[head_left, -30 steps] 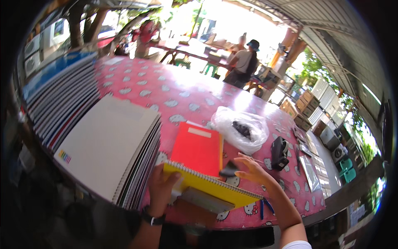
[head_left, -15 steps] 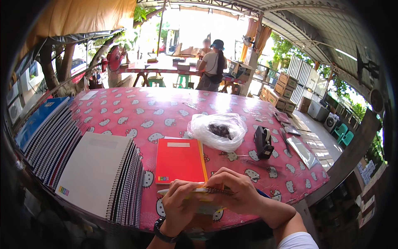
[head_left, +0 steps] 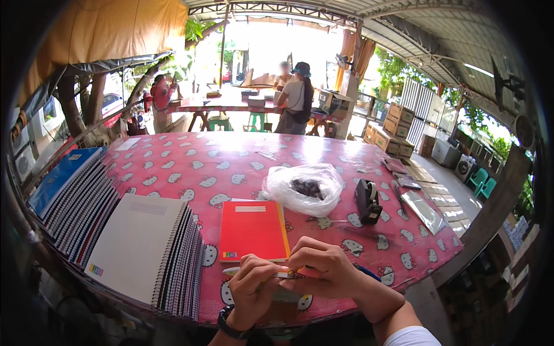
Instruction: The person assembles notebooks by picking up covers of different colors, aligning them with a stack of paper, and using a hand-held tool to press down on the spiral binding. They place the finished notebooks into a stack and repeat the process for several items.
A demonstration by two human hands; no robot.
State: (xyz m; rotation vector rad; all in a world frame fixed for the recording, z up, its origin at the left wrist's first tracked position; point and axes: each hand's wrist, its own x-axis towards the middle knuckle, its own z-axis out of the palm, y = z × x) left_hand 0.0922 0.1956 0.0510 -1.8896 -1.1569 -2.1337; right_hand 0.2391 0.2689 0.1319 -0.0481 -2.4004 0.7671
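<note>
Close to the table's near edge, my left hand (head_left: pixel 252 285) pinches a thin notebook (head_left: pixel 232 270), seen edge-on with much of it hidden by my fingers. My right hand (head_left: pixel 326 271) is closed at the other end of that edge, fingers on a dark spiral binding coil (head_left: pixel 300 276). Just beyond my hands lies a red notebook (head_left: pixel 253 230) with a yellow edge, flat on the table. A white plastic bag (head_left: pixel 278 187) holding dark coils (head_left: pixel 307 188) sits behind it. Something blue (head_left: pixel 367 273) shows partly beside my right wrist.
Stacks of spiral notebooks, one topped white (head_left: pixel 135 236) and one blue (head_left: pixel 63 179), fill the left side. Right of the bag are a black tape dispenser (head_left: pixel 367 203), a dark slim tool (head_left: pixel 399 199) and a clear packet (head_left: pixel 424 212). People stand at a far table (head_left: pixel 231 104).
My view has tilted up slightly, so the table sits lower in it. My fingers have drawn closer together along the notebook's edge at the coil.
</note>
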